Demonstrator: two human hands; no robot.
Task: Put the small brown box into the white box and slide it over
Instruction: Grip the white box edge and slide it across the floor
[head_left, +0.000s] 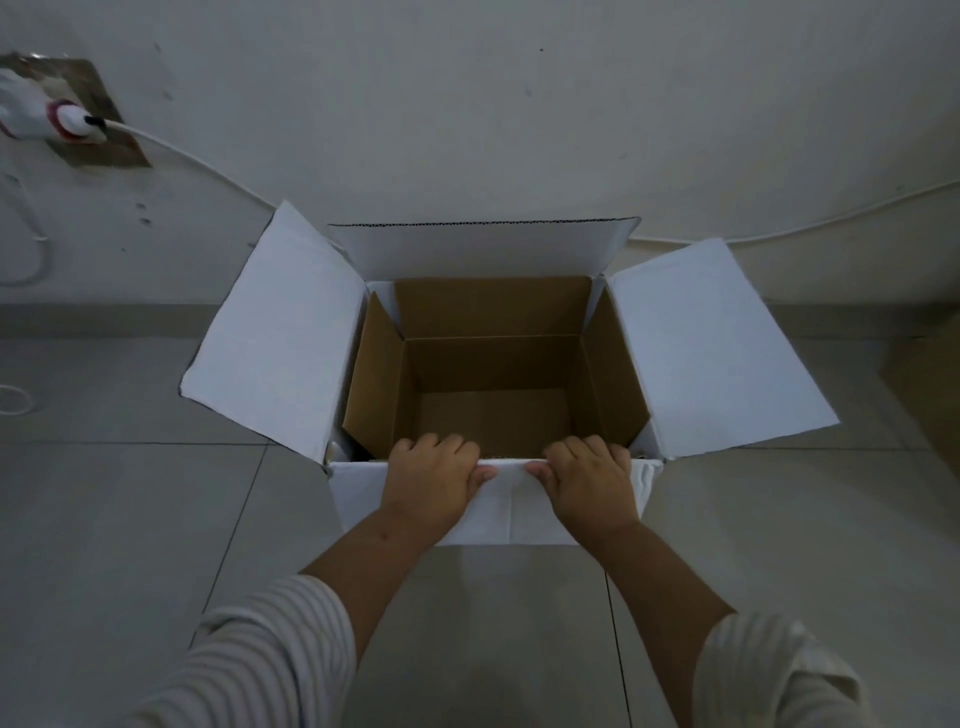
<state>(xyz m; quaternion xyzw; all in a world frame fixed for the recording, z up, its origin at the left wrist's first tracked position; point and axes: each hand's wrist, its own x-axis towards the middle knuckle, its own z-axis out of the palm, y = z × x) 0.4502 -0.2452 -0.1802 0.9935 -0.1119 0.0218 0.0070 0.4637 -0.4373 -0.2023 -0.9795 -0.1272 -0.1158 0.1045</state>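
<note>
On the tiled floor (156, 519), against the wall, sits the white box (280, 332) with all four flaps open; left and right flaps splayed outward, far flap upright, near flap folded down toward the person. Small brown box (493, 364) sits inside it, open-topped, walls close to the white box's inner walls; white shows in the corner gaps. Left hand (431, 480) and right hand (589, 480) both clamp the near rim; fingers curled over the edge into the opening, thumbs pressed on the outer white face, thumb tips near each other but apart. Brown box lies just beyond the fingertips; contact with its near wall unclear. Striped sleeves (270, 660) pushed up the forearms; white cable (208, 161) runs along the wall from a plug at upper left.
</note>
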